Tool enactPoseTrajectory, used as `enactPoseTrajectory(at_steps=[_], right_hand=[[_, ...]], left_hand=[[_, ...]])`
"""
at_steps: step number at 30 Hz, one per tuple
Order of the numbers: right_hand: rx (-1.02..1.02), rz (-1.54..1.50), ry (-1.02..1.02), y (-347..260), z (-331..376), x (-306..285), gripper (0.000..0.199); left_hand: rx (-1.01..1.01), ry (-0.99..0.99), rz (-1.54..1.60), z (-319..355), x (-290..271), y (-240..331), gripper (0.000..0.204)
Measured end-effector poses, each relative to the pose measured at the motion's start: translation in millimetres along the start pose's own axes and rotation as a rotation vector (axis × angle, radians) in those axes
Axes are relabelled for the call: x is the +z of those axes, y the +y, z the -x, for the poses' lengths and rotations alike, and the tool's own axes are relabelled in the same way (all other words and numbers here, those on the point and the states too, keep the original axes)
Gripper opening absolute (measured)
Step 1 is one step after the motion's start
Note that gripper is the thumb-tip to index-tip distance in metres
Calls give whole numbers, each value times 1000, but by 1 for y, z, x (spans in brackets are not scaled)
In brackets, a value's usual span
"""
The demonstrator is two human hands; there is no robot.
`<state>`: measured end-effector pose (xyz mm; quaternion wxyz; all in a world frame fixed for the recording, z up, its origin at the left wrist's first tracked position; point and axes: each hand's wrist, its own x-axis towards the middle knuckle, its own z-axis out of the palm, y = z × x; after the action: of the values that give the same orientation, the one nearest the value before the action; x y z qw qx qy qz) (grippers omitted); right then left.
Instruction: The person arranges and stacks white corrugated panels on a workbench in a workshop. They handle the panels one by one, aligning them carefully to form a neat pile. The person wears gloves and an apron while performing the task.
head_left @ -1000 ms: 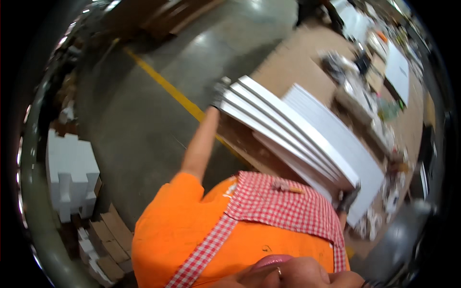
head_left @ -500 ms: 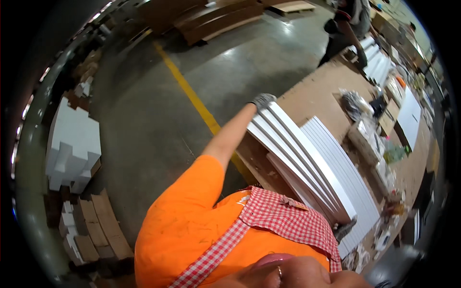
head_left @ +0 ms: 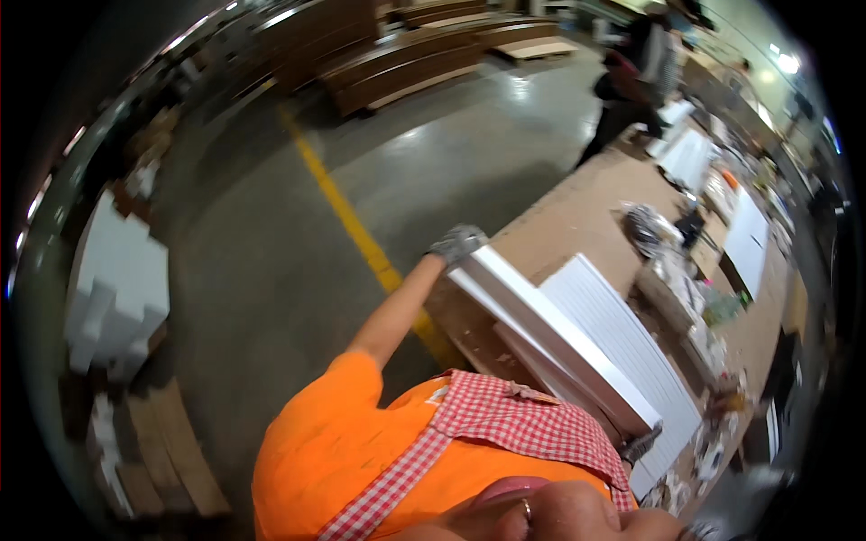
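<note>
My left hand (head_left: 458, 243), in a grey glove, is closed round the far end of a bundle of long white panels (head_left: 555, 334). My right hand (head_left: 642, 444), gloved too, is at the near end of the same bundle; its fingers are mostly hidden behind the apron and the panels. The bundle spans the workbench's left edge at a slant. Beside it, to the right, lies a flat row of white grooved panels (head_left: 622, 347). More white panel edges (head_left: 528, 356) show on the left, under the bundle.
The brown workbench (head_left: 577, 221) runs away to the upper right. On it lie plastic-wrapped packs (head_left: 672, 288), a dark bag of parts (head_left: 648, 227) and a white board (head_left: 747, 243). A co-worker (head_left: 636, 86) stands at its far end. White foam blocks (head_left: 117, 288) stand on the left.
The panels, fanned with dark gaps between them before, now sit closer together as one block. My left hand has come down and left in the picture; the whole view has shifted too.
</note>
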<state>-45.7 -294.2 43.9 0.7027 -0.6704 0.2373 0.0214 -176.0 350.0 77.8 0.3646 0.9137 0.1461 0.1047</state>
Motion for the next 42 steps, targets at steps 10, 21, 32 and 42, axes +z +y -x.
enactPoseTrajectory(at_steps=[10,21,32,42], right_hand=[[-390,188,137,56,-45,-7,48],[-196,136,235,20,-7,1,46],[-111,229,73,5,0,6,53],[-166,791,-115,-72,4,-40,53]], left_hand=[[-71,198,526,75,9,-7,47],[-268,348,1202,78,39,-63,35],[-308,629,1077,56,35,-72,32],[-421,162,1017,-5,17,41,43]])
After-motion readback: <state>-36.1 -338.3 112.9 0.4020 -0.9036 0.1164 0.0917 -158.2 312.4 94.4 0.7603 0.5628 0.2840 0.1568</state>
